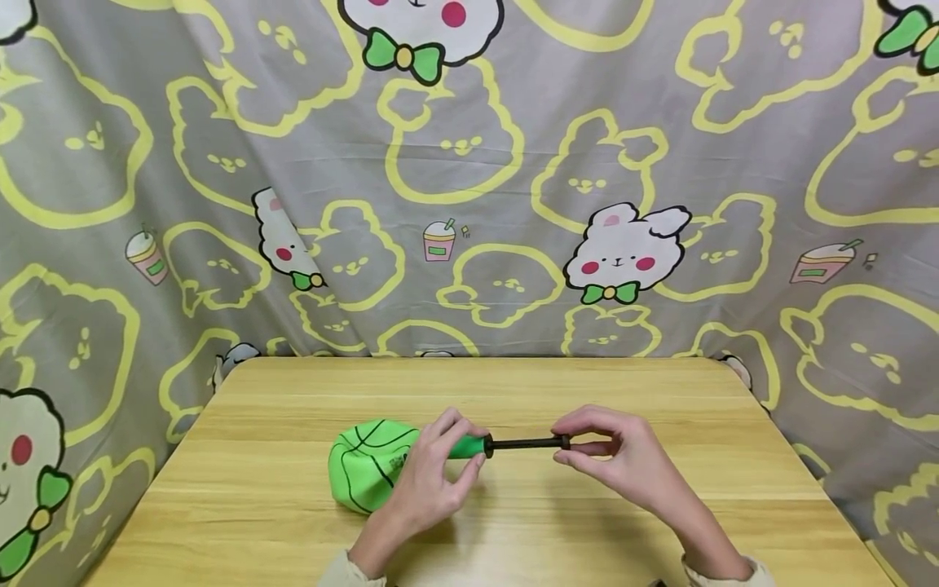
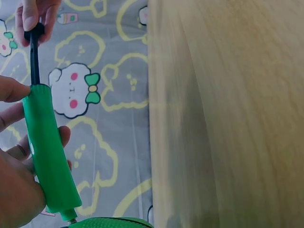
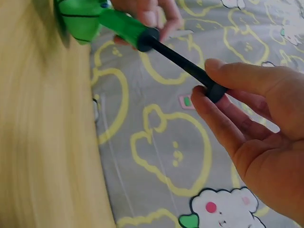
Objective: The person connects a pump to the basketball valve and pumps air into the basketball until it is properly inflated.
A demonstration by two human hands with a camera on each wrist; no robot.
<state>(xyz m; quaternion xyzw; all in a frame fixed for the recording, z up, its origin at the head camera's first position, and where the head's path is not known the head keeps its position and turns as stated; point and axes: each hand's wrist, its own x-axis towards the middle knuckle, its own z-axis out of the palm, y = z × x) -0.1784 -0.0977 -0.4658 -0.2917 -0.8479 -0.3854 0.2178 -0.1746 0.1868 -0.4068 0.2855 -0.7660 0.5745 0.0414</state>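
A green hand pump [image 2: 50, 152] with a black rod [image 1: 521, 444] drawn out of its barrel lies level above the table. My left hand [image 1: 433, 473] grips the green barrel, fingers on the far side and thumb on the near side. At the rod's outer end, my right hand [image 1: 623, 452] pinches the black knob [image 3: 215, 92] between thumb and fingers. A green ball with black lines [image 1: 367, 465], dented and soft-looking, sits left of my left hand. In the left wrist view the pump's narrow tip meets the ball by a thin metal needle [image 2: 72, 221].
The wooden table [image 1: 293, 391] spreads under both hands. A grey curtain [image 1: 506, 187] with yellow cartoon outlines hangs behind the table and along its sides. Near the bottom edge of the head view, a small dark object [image 1: 656, 583] barely shows.
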